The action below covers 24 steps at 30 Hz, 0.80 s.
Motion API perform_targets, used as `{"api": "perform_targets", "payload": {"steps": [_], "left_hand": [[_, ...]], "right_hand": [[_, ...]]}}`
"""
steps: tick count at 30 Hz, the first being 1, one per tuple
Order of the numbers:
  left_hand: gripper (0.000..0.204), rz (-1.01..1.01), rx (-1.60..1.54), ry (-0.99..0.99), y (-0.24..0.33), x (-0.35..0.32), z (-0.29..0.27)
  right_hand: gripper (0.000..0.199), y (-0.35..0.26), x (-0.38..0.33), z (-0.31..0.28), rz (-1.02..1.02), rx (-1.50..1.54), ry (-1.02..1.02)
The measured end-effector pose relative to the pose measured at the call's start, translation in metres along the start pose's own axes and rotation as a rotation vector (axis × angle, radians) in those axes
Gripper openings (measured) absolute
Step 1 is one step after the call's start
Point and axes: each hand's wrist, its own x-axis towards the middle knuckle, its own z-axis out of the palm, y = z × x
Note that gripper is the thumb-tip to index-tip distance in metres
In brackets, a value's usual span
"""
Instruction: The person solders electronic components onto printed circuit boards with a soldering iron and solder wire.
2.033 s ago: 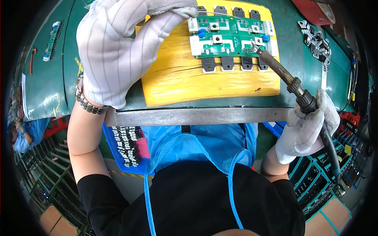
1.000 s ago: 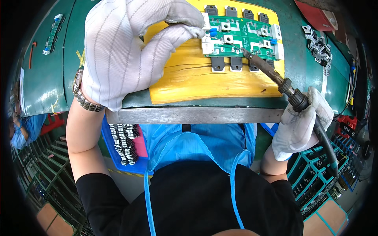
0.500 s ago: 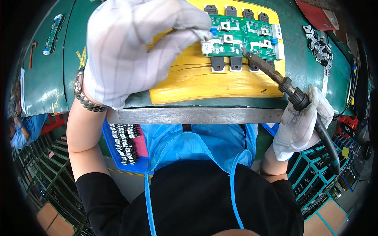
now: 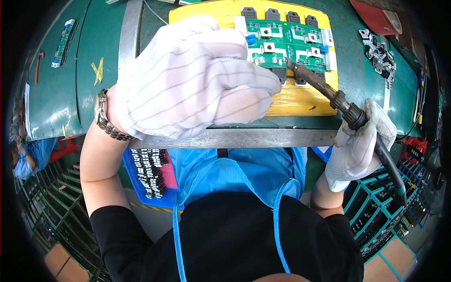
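A green circuit board [image 4: 287,44] lies on a yellow pad [image 4: 305,101]. Black flat components [image 4: 293,17] stick out along its far and near edges, and blue disc parts [image 4: 251,39] stand at its left end. My right hand [image 4: 361,145], in a white glove, grips a soldering iron [image 4: 319,82]. The iron's tip meets the board near the middle of its near edge. My left hand [image 4: 197,82], in a striped white glove, hovers over the pad's left part and hides the board's near left corner. Its fingers are closed together; what they hold, if anything, is hidden.
A narrow green board [image 4: 63,43] and an orange tool [image 4: 39,66] lie on the left of the table. A pile of metallic and black parts [image 4: 378,56] is at the right. A blue bin [image 4: 171,197] of small parts sits below the table's metal edge [image 4: 244,138]. Another person [image 4: 33,157] is at far left.
My left hand has come down and to the right, from the board's left end to its near left corner. The soldering iron stays in almost the same place.
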Motion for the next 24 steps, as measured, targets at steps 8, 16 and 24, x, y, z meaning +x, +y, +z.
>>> {"api": "perform_targets", "payload": {"steps": [8, 16, 24], "left_hand": [[0.044, -0.098, 0.034, -0.016, 0.003, -0.017, 0.011], [0.048, -0.033, 0.034, -0.136, -0.008, -0.008, -0.006], [0.025, -0.003, -0.201, -0.011, -0.013, 0.003, -0.012]], "right_hand": [[0.022, -0.001, -0.001, -0.004, 0.010, -0.075, -0.026], [0.029, -0.003, 0.001, -0.005, -0.082, -0.238, 0.014], [0.029, 0.014, -0.002, -0.007, 0.042, 0.090, 0.093]]}}
